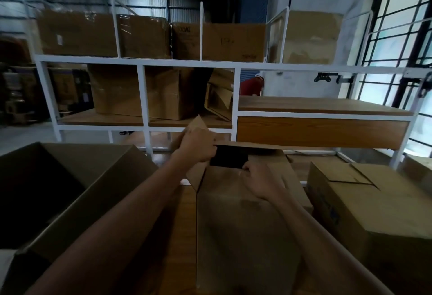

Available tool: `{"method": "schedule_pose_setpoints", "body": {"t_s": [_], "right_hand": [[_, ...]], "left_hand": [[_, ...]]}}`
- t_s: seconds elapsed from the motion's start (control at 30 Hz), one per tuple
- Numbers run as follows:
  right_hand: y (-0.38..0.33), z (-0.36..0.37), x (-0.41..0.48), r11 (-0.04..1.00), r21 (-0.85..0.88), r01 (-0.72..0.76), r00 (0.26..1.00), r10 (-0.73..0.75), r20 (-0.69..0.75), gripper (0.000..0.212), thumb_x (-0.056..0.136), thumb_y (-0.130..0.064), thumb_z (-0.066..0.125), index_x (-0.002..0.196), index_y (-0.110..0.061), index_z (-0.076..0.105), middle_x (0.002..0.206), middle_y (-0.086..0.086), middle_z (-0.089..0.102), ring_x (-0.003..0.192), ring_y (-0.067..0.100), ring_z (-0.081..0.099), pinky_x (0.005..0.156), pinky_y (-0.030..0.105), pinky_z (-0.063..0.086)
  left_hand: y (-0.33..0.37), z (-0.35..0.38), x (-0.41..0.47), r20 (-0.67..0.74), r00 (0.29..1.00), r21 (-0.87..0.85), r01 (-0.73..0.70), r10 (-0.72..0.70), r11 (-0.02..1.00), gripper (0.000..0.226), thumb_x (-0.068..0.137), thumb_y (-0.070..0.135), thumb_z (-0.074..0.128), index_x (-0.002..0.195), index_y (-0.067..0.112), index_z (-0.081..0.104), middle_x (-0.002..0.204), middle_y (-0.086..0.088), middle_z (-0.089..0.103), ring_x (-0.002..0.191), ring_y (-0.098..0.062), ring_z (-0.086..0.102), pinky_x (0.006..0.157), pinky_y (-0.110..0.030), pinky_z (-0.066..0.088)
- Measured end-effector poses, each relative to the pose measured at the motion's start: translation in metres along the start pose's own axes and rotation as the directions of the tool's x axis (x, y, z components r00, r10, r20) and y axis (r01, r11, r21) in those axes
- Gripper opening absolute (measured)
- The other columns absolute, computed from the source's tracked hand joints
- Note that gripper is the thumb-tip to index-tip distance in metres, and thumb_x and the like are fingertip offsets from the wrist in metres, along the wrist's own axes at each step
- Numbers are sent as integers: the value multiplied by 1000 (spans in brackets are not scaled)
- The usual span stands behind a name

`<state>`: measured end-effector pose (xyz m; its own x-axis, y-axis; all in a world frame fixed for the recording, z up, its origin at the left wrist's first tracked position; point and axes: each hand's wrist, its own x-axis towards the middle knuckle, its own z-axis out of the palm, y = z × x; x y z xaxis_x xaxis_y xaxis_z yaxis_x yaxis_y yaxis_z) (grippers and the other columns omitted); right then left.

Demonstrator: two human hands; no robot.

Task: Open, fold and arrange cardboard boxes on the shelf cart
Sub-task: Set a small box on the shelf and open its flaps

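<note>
Wood-grain planking (184,224) carries the nearest work, where the middle box (238,219) stands between a big open-topped box (77,177) on the left and a box with closed flaps (364,203) on the right. Its top is only partly open: the left hand (198,146) has its fingers curled round a raised flap (197,122), and the right hand (261,180) grips the near edge of the dark opening, fingertips hidden by the cardboard. Opening looks about midway, with folding and placing not yet done. Beyond, the white shelf cart (236,66) already holds boxes on 2 levels. Blur smears the labels there, and the cart's base is hidden behind the near boxes.
</note>
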<state>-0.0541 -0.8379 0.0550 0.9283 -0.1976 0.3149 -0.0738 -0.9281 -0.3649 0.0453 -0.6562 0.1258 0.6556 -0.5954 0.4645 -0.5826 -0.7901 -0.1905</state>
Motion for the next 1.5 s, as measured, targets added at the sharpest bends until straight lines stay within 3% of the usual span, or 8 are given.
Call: {"method": "schedule_pose_setpoints", "body": {"t_s": [0.13,0.27,0.33,0.47,0.6,0.93,1.37,1.5], "right_hand": [[-8,-5,-7,1000,-22,20,1000,-20,-6,19,94,-38,50,82,-28,61,77,-6,61,71,11,59,71,41,56],[-9,-6,-7,999,-37,34,999,-34,-20,17,95,-39,52,93,-28,64,83,-7,61,77,9,58,77,39,55],[-11,-7,-8,998,-52,30,999,-31,-13,18,95,-41,52,93,-29,64,82,-8,61,76,8,58,76,39,56],[-14,-11,-12,997,-80,18,1000,-17,10,23,96,-44,48,98,-27,64,85,-7,63,77,10,59,78,40,56],[-16,-12,-26,982,-178,65,998,-59,38,30,99,-45,42,107,-24,62,91,-3,65,80,11,60,79,36,54],[4,-35,-15,995,28,99,988,-102,119,27,98,-40,48,113,-23,64,103,-3,65,91,9,60,85,34,52],[86,-50,110,973,-227,44,991,-14,133,57,95,-39,56,148,-21,40,163,10,17,148,33,18,116,47,26],[107,-49,145,967,-254,36,997,-17,79,47,94,-35,55,137,-17,49,152,10,35,138,29,32,108,46,36]], "left_hand": [[-29,47,-19,317,933,-478,314,-173,820,24,97,33,51,105,15,65,113,-4,64,99,-16,58,92,-36,49],[-15,88,-74,644,731,-725,677,-225,129,46,90,58,54,112,19,65,116,-12,65,108,-32,61,93,-54,51],[-4,88,-91,632,735,-756,654,-247,11,47,94,57,50,112,16,64,110,-13,66,103,-34,63,86,-49,55],[3,75,-93,509,818,-825,552,-266,119,37,105,39,34,101,14,61,92,-5,65,82,-16,63,66,-26,52],[-12,70,-83,455,865,-789,501,-210,355,41,103,45,33,112,16,60,107,-10,65,95,-20,64,90,-42,52],[1,27,-21,361,928,-560,135,94,818,31,101,31,49,126,17,62,125,-1,62,115,-15,55,97,-29,40],[-7,57,94,99,995,-590,74,-19,804,35,97,17,57,132,17,58,133,-5,59,122,-21,56,99,-31,46],[-13,85,130,189,982,-615,116,2,780,37,93,13,62,129,17,58,132,-3,58,118,-18,55,94,-28,45]]}}
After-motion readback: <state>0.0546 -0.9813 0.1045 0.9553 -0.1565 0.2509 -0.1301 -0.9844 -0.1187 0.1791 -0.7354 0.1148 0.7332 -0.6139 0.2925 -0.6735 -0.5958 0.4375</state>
